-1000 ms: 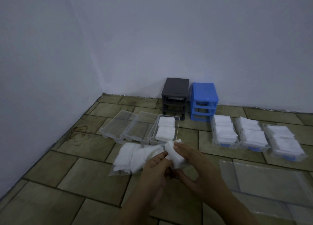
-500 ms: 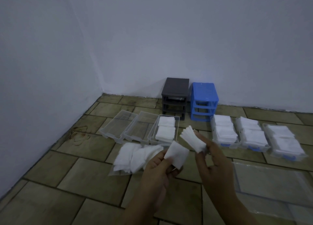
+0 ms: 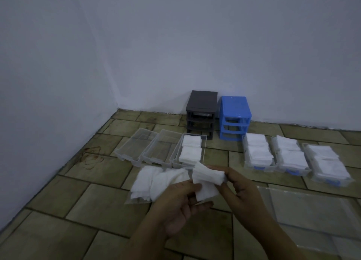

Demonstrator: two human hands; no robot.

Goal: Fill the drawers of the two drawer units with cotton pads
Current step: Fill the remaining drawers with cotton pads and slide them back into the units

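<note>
A dark grey drawer unit [image 3: 202, 114] and a blue drawer unit [image 3: 234, 117] stand empty against the far wall. Three clear drawers lie on the floor left of centre: two hold nothing [image 3: 134, 146] [image 3: 163, 149], and the third [image 3: 204, 142] holds two stacks of white cotton pads [image 3: 190, 152]. At the right, three blue-handled drawers [image 3: 257, 167] are full of pads. My right hand [image 3: 237, 183] pinches a stack of pads [image 3: 208, 174]. Just below it, my left hand [image 3: 178, 203] holds a smaller bunch of pads [image 3: 206, 191]. An open bag of pads [image 3: 154, 181] lies behind my left hand.
The floor is olive tile with dark stains [image 3: 91, 159] at the left. White walls meet in the corner behind the units. Empty clear plastic bags [image 3: 312, 211] lie flat on the tiles at the lower right.
Half a second ago my hands were apart, each with its own bunch of pads. Now they have come together, the right hand's stack lying just above the left hand's pads.
</note>
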